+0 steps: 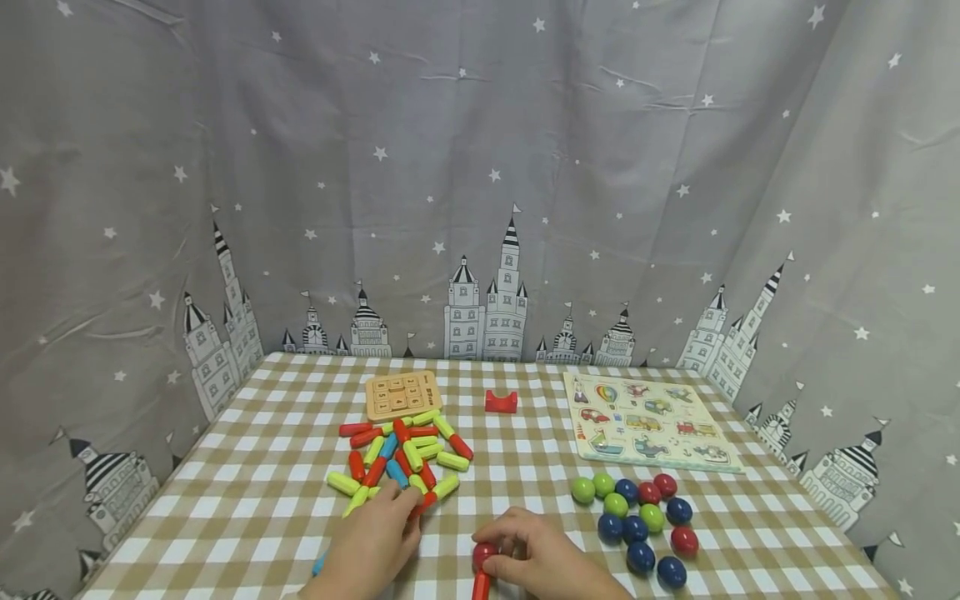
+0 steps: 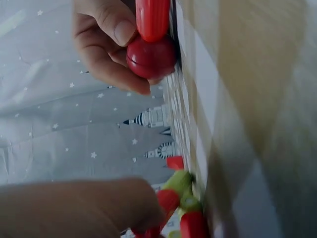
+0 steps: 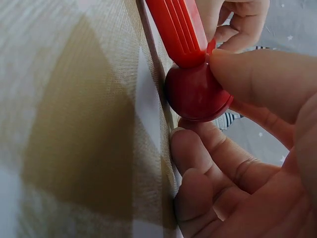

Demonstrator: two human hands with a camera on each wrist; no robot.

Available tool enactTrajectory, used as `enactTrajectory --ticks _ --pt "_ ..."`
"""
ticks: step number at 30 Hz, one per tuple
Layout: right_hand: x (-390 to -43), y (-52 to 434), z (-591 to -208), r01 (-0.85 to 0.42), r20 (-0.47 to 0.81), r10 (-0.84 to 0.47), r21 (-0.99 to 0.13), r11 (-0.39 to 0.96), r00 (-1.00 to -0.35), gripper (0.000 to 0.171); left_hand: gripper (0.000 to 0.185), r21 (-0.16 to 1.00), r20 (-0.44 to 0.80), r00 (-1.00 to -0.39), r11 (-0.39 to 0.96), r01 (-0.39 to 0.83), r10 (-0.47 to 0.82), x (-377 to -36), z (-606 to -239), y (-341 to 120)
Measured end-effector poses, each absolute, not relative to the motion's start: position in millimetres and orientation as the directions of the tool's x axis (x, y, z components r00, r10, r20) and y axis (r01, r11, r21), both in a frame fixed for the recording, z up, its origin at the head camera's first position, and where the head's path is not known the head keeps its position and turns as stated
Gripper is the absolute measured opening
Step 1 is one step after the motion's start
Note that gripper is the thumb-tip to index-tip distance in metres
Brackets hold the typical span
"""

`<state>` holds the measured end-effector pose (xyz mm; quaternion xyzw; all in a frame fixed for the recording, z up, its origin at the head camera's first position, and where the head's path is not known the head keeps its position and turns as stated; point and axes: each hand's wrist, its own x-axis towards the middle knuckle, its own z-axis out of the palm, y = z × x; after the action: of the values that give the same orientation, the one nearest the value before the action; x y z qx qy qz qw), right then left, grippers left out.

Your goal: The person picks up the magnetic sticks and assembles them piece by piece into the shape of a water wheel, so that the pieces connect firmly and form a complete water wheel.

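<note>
Right hand (image 1: 542, 554): curled round a red ball (image 1: 483, 552), pinched by thumb and fingers at the table's (image 1: 247, 508) near edge
Red rod (image 1: 480, 586): joined to the ball at its 6 o'clock
Left hand (image 1: 372, 542): fingers relaxed, laid on the rod pile (image 1: 401, 454), nothing gripped
Loose balls (image 1: 637, 521): at 3 o'clock of the right hand

Sticks pile (image 1: 401, 457) left, balls (image 1: 637, 521) right, puzzle board (image 1: 648, 421) behind balls
</note>
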<state>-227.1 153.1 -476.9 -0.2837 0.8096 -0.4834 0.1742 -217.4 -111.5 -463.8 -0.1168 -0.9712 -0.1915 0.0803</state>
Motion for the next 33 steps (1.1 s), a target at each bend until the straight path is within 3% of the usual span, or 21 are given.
enactTrajectory --ticks 5,8,10,13,16,19,25,30,33 --pt "-228 154 -475 -0.314 -0.004 -0.637 -0.868 0.386 -0.771 0.027 0.015 0.317 0.135 -0.958 0.905 0.284 0.254 -217 -460 -115" --pt "-229 154 -474 -0.336 0.003 -0.622 -0.843 0.419 -0.783 0.028 0.017 0.335 0.203 -0.946 0.89 0.31 0.253 -214 -460 -117" --pt "-230 155 -472 -0.348 0.013 -0.597 -0.822 0.451 -0.802 0.027 0.017 0.407 0.257 -0.928 0.841 0.356 0.268 -213 -462 -118" --pt "-231 157 -469 -0.325 0.004 -0.55 -0.811 0.487 -0.835 0.027 0.017 0.609 0.243 -0.899 0.664 0.434 0.365 -213 -466 -121" --pt "-231 160 -468 -0.308 0.003 -0.534 -0.819 0.483 -0.845 0.027 0.016 0.787 0.148 -0.877 0.482 0.384 0.457 -216 -471 -121" --pt "-232 161 -469 -0.296 0.006 -0.555 -0.85 0.435 -0.832 0.027 0.014 0.846 0.093 -0.873 0.424 0.323 0.48 -218 -476 -120" --pt "-231 157 -472 -0.278 0.012 -0.589 -0.89 0.363 -0.808 0.028 0.011 0.87 0.041 -0.869 0.41 0.275 0.494 -218 -481 -117" --pt "-229 155 -473 -0.248 -0.007 -0.521 -0.874 0.418 -0.854 0.026 0.016 0.868 -0.036 -0.848 0.437 0.236 0.528 -217 -481 -118" --pt "-230 153 -473 -0.225 -0.032 -0.488 -0.86 0.458 -0.872 0.024 0.018 0.832 -0.01 -0.879 0.491 0.257 0.477 -219 -478 -118"
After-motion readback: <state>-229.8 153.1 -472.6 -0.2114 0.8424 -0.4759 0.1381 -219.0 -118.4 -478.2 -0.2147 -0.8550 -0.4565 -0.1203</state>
